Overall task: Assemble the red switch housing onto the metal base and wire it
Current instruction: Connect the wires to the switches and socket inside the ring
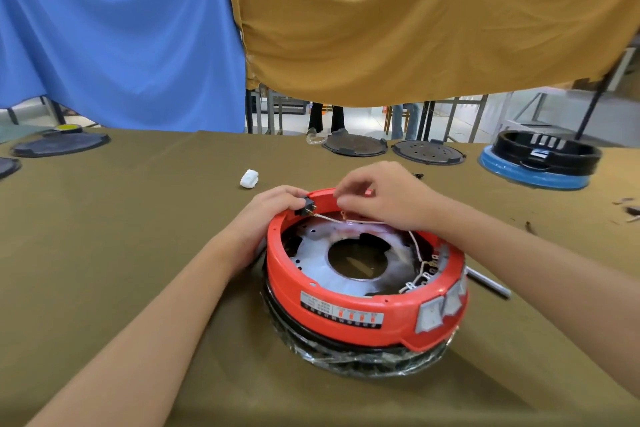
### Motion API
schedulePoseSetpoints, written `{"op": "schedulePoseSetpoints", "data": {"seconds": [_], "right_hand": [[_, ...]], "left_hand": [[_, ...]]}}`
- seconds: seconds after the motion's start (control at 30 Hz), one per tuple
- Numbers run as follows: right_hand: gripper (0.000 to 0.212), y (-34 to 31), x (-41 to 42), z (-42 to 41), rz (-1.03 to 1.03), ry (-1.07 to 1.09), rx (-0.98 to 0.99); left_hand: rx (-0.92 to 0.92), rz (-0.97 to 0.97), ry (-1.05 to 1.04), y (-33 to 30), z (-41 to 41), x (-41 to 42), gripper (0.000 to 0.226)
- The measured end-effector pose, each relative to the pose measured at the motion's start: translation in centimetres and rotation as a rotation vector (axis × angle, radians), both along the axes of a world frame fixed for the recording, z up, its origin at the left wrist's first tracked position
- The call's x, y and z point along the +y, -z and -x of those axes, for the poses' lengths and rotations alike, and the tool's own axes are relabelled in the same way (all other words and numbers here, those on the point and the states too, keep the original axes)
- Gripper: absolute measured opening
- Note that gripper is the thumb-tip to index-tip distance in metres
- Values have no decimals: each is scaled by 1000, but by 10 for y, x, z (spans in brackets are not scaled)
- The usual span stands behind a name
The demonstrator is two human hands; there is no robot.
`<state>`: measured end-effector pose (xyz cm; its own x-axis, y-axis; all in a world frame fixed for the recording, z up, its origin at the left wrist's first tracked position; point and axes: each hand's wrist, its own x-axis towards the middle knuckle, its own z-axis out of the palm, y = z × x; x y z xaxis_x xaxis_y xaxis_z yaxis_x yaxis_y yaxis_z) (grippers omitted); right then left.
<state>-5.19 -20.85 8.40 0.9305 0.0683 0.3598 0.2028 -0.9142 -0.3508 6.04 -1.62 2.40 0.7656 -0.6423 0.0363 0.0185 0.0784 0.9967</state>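
In the head view, the red switch housing (363, 305) already sits on the metal base (311, 250). The left hand (273, 208) grips the black switch (306, 206) at the rim, and the right hand (377, 198) pinches a white wire (332, 217), so wiring looks unfinished.

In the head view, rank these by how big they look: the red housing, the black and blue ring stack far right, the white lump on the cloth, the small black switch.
Largest to smallest as seen:
1. red housing, though it is also nearest the camera
2. black and blue ring stack, farther off, so true size is unsure
3. white lump
4. black switch, partly covered by the left hand; close to the lump
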Motion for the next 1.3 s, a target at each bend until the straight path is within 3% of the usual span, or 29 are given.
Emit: {"op": "schedulePoseSetpoints", "data": {"seconds": [0.17,0.3,0.47,0.63,0.83,1.0,1.1,1.2,1.3], "right_hand": [[14,-19,-48,16,-729,256,-245],[12,-6,-87,30,-956,534,-173],[10,32,-101,36,-801,643,-58],[10,56,-103,34,-357,697,-40],[10,64,-114,35,-168,774,175],[4,65,-114,34,-233,727,19],[11,64,-110,31,-389,672,-79],[7,63,-103,31,-534,590,-48],[9,57,-111,37,-609,667,-131]], "left_hand": [[-51,27,-125,-7,-1,15,30],[-35,73,-223,-10,-1,18,30],[35,128,-341,-5,0,12,26],[25,158,-410,-1,-2,8,24],[5,142,-393,0,-2,4,20],[17,125,-370,0,0,6,19],[13,115,-358,0,0,7,18],[19,105,-358,0,1,8,18],[14,96,-351,0,0,9,18]]}}
